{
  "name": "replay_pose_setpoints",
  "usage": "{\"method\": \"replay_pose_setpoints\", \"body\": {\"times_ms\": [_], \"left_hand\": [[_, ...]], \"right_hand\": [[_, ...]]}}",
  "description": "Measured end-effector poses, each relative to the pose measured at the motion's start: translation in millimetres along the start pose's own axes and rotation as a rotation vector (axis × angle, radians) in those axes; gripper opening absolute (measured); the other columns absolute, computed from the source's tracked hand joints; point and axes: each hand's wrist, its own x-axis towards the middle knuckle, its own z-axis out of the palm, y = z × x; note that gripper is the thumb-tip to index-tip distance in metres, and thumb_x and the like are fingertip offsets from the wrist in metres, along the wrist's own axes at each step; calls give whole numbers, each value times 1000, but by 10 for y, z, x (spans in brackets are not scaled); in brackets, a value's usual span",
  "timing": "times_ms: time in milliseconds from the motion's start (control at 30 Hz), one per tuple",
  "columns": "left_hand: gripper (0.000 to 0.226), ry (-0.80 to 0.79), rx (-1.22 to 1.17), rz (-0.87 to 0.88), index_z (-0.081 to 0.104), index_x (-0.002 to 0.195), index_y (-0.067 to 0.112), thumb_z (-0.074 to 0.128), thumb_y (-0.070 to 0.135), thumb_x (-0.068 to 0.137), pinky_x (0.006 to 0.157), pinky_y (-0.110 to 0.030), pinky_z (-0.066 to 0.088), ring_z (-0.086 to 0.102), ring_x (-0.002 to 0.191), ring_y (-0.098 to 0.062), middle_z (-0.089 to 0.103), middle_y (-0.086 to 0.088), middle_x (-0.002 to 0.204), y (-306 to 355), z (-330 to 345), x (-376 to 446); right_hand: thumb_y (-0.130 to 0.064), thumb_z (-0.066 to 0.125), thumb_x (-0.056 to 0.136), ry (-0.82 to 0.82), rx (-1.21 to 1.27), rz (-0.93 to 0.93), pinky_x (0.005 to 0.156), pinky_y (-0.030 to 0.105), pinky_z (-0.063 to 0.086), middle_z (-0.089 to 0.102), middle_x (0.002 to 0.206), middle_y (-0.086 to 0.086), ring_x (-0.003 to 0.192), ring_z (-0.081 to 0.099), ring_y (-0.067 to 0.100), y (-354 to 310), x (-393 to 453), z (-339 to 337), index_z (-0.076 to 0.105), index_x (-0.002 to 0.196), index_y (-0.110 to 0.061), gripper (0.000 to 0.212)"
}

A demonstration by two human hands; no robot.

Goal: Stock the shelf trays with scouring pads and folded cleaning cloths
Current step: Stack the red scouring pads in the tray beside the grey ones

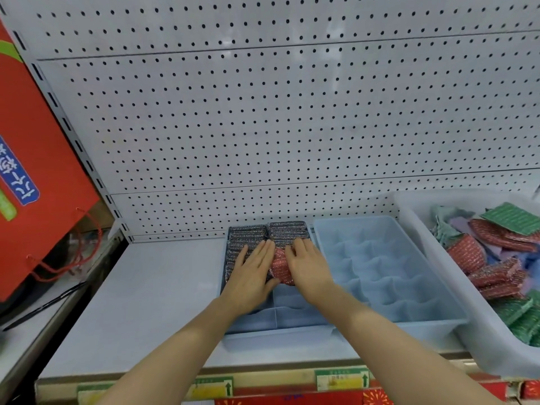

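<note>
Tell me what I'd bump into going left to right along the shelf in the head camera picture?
red paper bag → tray with the scouring pads → empty blue tray → big white bin full of pads and cloths.

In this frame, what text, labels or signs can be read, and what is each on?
Red bag, blue label: white Chinese characters, rotated and cut off, not reliably readable.
Shelf-edge tags: print too small and blurred; only black up arrows show.
Trays, pads, bin: no text.
</note>
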Motion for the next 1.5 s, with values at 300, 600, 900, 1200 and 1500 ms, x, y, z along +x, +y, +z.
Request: {"method": "replay_pose_setpoints", "body": {"times_ms": [300, 600, 900, 1200, 1500], "left_hand": [[56, 87, 114, 54, 55, 135, 13, 53, 47, 91, 113, -52, 30, 44, 137, -20, 56, -2, 140, 21, 48, 47], [73, 205, 104, 163, 29, 152, 9, 60, 29, 89, 119, -42, 21, 22, 148, -23, 21, -8, 161, 90, 28, 64], [58, 203, 30, 247, 71, 118, 12, 89, 29, 66, 95, -37, 53, 68, 109, -18, 71, -4, 118, 107, 72, 96], [43, 157, 99, 210, 71, 117, 11, 58, 40, 89, 95, -35, 51, 67, 111, -21, 68, -8, 123, 166, 31, 71], [64, 84, 123, 63, 49, 105, 11, 85, 45, 65, 76, -40, 58, 66, 106, -29, 65, -14, 122, 338, 13, 103]], "right_hand": [[-25, 76, 69, -109, 81, 0, 109, 47, 38, 46, 141, 24, 131, 46, 37, 91, -293, 116, 43, 139, 4, 82], [-25, 39, 102, -66, 394, -19, 112, 32, 29, 50, 139, 11, 132, 43, 28, 405, -293, -86, 49, 136, -6, 40], [-34, 46, 96, -11, 401, 98, 83, 39, 45, 69, 87, 8, 88, 56, 30, 352, -176, -98, 68, 90, -13, 30], [-13, 55, 89, -317, 257, 144, 94, 34, 47, 71, 108, 3, 107, 60, 25, 404, 232, -249, 72, 103, -20, 23], [-27, 38, 90, 28, 407, 84, 82, 48, 48, 63, 95, 8, 87, 55, 30, 357, 62, 60, 67, 93, -11, 33]]}}
